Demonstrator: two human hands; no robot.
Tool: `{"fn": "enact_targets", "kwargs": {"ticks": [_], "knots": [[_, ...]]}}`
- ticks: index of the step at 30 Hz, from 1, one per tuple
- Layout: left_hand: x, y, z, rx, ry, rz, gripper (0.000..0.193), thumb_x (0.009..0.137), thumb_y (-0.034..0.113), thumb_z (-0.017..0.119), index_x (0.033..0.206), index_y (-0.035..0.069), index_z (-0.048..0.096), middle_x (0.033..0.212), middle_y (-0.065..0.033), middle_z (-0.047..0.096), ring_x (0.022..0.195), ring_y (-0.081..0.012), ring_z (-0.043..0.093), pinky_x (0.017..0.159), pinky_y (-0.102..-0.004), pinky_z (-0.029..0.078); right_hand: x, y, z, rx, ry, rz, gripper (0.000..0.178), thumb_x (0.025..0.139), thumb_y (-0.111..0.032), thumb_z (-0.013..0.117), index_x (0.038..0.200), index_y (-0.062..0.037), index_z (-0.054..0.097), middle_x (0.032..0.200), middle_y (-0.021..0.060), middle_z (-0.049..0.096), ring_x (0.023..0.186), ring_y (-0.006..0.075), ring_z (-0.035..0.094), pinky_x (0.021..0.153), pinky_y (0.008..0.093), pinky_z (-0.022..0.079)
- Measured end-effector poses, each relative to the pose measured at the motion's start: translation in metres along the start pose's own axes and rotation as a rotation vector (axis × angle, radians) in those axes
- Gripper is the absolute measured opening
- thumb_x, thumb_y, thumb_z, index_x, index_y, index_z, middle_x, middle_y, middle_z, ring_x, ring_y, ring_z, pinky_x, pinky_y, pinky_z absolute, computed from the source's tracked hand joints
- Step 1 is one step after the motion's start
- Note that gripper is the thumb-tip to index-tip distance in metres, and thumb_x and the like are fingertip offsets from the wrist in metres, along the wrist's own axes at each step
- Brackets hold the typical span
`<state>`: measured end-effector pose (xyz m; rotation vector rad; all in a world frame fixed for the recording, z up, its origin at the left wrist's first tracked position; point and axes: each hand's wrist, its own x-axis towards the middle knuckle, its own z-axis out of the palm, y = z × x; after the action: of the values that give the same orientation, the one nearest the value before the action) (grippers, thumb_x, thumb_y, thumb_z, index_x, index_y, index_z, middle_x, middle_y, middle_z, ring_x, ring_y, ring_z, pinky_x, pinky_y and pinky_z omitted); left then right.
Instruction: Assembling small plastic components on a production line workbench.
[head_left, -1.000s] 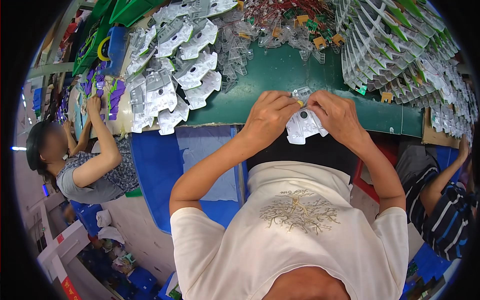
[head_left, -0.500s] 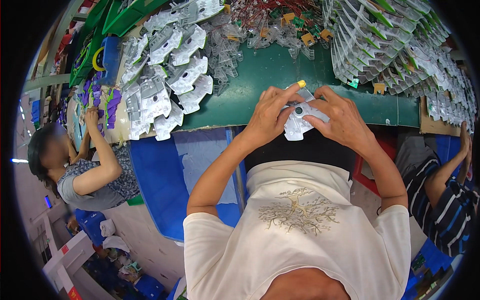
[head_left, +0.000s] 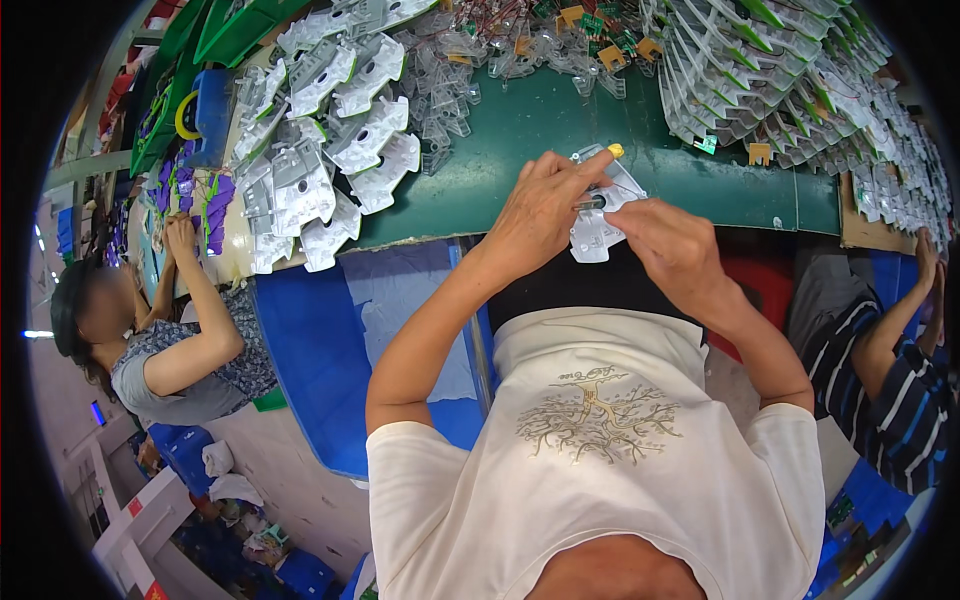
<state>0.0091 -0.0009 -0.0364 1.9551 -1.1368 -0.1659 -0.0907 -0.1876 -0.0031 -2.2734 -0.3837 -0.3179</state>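
Observation:
My left hand, with a yellow finger cover on one fingertip, grips a pale grey plastic shell by its left side. The shell has a dark round hole near its middle and is held just off the table's front edge. My right hand has its thumb and fingers pinched together at the shell's right side, tips near the hole. Whatever lies between those fingertips is too small to make out.
Shells with green edges are piled on the green table at left. Clear plastic pieces lie at the back, more stacked shells at right. A blue bin stands below. Co-workers sit on both sides.
My right hand has shifted from holding the shell's right side with spread fingers to a pinch near its hole. The shell has tilted slightly and moved a little farther from me.

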Motion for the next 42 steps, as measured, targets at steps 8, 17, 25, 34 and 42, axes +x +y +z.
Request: {"fn": "enact_targets", "kwargs": {"ticks": [8,17,25,34,42], "knots": [[-0.007,-0.012,-0.003,-0.079,0.021,0.021,0.061,0.090,-0.006,0.055,0.148,0.008,0.042,0.118,-0.0039,0.069,0.099,-0.0267,0.052,0.095,-0.0390,0.040,-0.008,0.000,0.014,-0.012,0.034,-0.012,0.023,0.073,0.007,0.071,0.094,-0.0016,0.071,0.099,0.0106,0.069,0.073,0.0225,0.070,0.060,0.0309,0.056],[0.002,-0.012,0.006,-0.158,0.047,0.006,0.051,0.091,-0.006,0.051,0.141,0.006,0.051,0.114,-0.0054,0.071,0.099,-0.0285,0.053,0.094,-0.0382,0.041,-0.033,0.018,0.011,0.252,0.208,0.535,0.016,0.094,-0.008,0.063,0.108,-0.0031,0.057,0.071,0.0099,0.065,0.060,0.0144,0.062,0.054,0.0304,0.048],[0.008,0.013,-0.023,-0.031,0.236,-0.016,0.025,0.086,-0.008,0.064,0.109,0.000,0.069,0.100,-0.0120,0.071,0.096,-0.0286,0.064,0.086,-0.0365,0.049,-0.123,0.041,-0.039,0.167,0.561,0.564,0.014,0.095,0.004,0.057,0.106,-0.0030,0.055,0.080,-0.0011,0.060,0.069,0.0031,0.054,0.058,0.0197,0.043],[0.010,0.010,-0.008,0.029,0.066,-0.059,0.021,0.086,-0.003,0.067,0.106,-0.001,0.070,0.101,-0.0145,0.070,0.093,-0.0315,0.063,0.084,-0.0377,0.049,-0.181,0.091,-0.143,0.063,0.859,0.669,0.007,0.097,0.000,0.056,0.103,-0.0027,0.057,0.073,-0.0035,0.054,0.059,0.0017,0.047,0.051,0.0178,0.036],[0.009,0.004,0.007,0.052,0.154,-0.055,0.018,0.084,-0.001,0.069,0.102,0.001,0.070,0.098,-0.0129,0.069,0.092,-0.0311,0.061,0.084,-0.0384,0.046,-0.107,0.075,-0.255,0.094,0.926,0.523,0.012,0.097,-0.008,0.058,0.109,-0.0028,0.059,0.074,-0.0013,0.057,0.051,0.0031,0.046,0.044,0.0191,0.034]]}}
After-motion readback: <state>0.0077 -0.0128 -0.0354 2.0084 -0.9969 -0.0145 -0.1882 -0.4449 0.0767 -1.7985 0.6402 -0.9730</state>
